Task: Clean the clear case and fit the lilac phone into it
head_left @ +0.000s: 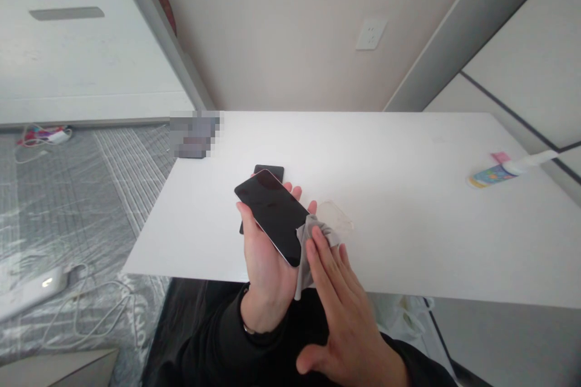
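Note:
My left hand (265,272) holds a black smartphone (272,213) screen up, fingers curled round its edges, above the near edge of the white table (408,193). My right hand (338,308) presses a grey cloth (313,242) with flat fingers against the phone's lower right corner. A second dark phone (269,173) lies flat on the table just behind the held one. A clear plastic film (336,215) lies on the table right of the cloth.
A small colourful tube with a white cap (503,172) lies at the table's right side. A wall socket (371,34) sits on the far wall. On the floor at left lie a white power strip (34,288) and cables (43,135).

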`<move>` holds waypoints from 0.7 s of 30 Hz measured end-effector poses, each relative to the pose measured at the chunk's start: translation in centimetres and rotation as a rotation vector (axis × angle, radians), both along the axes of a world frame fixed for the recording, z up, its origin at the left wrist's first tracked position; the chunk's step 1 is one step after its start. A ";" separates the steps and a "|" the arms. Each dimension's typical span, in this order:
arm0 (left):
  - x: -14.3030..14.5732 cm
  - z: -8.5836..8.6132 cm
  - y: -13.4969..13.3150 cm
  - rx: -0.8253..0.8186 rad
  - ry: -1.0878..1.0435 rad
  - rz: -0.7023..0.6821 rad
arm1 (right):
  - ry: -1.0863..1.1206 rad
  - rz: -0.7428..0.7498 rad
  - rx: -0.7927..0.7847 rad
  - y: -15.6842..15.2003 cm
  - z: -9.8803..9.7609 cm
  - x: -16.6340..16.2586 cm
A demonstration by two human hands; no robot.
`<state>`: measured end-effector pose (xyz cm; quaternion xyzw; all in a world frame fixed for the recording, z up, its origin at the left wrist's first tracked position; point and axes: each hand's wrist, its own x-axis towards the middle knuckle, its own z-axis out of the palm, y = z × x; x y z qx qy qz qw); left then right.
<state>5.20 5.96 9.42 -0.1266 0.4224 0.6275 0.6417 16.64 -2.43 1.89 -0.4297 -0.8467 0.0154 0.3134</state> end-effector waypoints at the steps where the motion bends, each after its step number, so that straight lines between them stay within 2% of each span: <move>1: 0.1 0.1 0.0 -0.003 -0.005 0.018 | 0.017 -0.005 0.014 -0.1 -0.1 -0.4; 3: 0.1 0.2 0.0 -0.002 -0.016 0.032 | 0.030 0.021 0.073 -0.2 -0.3 -0.9; 5: -0.2 0.1 -0.1 0.002 -0.061 -0.009 | 0.021 0.058 0.115 0.1 -0.5 -0.6; 10: -1.0 -0.4 -0.7 0.033 -0.126 -0.300 | 0.078 0.065 -0.008 1.9 -1.0 1.7; 12: -1.1 -0.8 -0.9 0.056 -0.083 -0.355 | 0.121 0.129 -0.014 2.1 -1.1 2.3; 15: -1.1 -1.8 -1.2 0.110 -0.091 -0.464 | 0.123 0.233 0.025 1.8 -1.0 2.4; 18: -0.8 -3.2 -1.4 0.205 -0.179 -0.639 | 0.127 0.329 0.103 1.8 -0.5 2.3; 21: -0.2 -4.4 -1.7 0.294 -0.108 -0.775 | 0.137 0.405 0.179 2.2 0.1 2.4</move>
